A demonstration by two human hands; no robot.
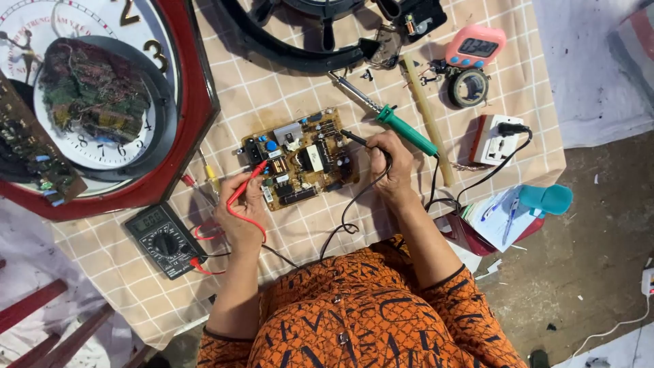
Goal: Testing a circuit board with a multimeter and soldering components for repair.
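Observation:
A tan circuit board (303,158) with dark parts lies on the checked cloth (272,88) in front of me. My left hand (242,208) grips a red meter probe (246,182) whose tip touches the board's left end. My right hand (392,163) grips a black meter probe (355,138) that touches the board's right side. Red and black leads run down to a black multimeter (163,238) at the lower left.
A green-handled soldering iron (388,116) lies right of the board beside a wooden stick (428,119). A white socket block (496,140), tape roll (467,87) and pink timer (475,46) sit at the right. A red-framed wall clock (180,123) fills the left.

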